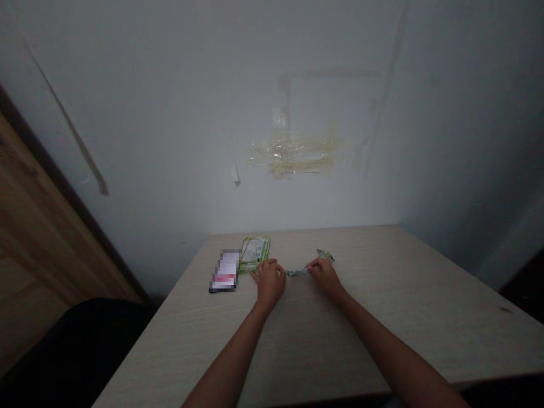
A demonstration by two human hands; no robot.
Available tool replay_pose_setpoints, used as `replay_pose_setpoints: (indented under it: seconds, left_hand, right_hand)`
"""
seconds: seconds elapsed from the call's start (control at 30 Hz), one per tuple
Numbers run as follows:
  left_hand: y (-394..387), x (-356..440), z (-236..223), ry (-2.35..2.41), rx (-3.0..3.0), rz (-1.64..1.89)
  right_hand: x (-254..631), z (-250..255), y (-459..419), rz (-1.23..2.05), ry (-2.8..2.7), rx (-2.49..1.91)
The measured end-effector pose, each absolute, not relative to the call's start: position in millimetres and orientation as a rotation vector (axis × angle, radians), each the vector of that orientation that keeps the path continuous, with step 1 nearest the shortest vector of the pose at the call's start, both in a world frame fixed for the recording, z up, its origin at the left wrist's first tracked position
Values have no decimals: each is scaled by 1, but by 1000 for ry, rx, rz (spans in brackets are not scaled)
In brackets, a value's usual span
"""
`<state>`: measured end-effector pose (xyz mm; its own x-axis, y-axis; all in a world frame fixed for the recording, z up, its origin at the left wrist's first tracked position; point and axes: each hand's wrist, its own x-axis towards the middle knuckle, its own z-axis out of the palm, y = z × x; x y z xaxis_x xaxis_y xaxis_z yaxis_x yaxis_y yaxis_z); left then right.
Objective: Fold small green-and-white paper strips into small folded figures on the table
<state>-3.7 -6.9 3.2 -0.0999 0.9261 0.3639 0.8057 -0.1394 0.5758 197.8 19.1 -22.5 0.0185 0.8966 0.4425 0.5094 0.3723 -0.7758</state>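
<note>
A thin, crumpled strip with a green-and-white pattern (296, 272) stretches low over the table between my hands. My left hand (271, 279) is closed at the strip's left end, its other fingers bent beside the green packet (255, 252). Whether those fingers touch the packet I cannot tell. At the right end, my right hand (326, 276) pinches the strip between thumb and fingertips. Just beyond that hand lies a small patterned wrapper piece (325, 255), partly covered by the fingers; whether it joins the strip is hidden.
A phone (225, 273) with a blurred-out screen lies left of the packet on the pale wooden table (403, 294). The wall (170, 141) behind carries strips of clear tape (297, 154). A dark shape (85, 340) stands by the table's left edge.
</note>
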Motion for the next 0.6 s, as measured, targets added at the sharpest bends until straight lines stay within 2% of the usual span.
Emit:
replay_pose_setpoints:
  seconds: [0.6]
  left_hand:
    - [-14, -12, 14, 1804, 2289, 882]
  right_hand:
    - [198, -15, 15, 364, -1943, -1150]
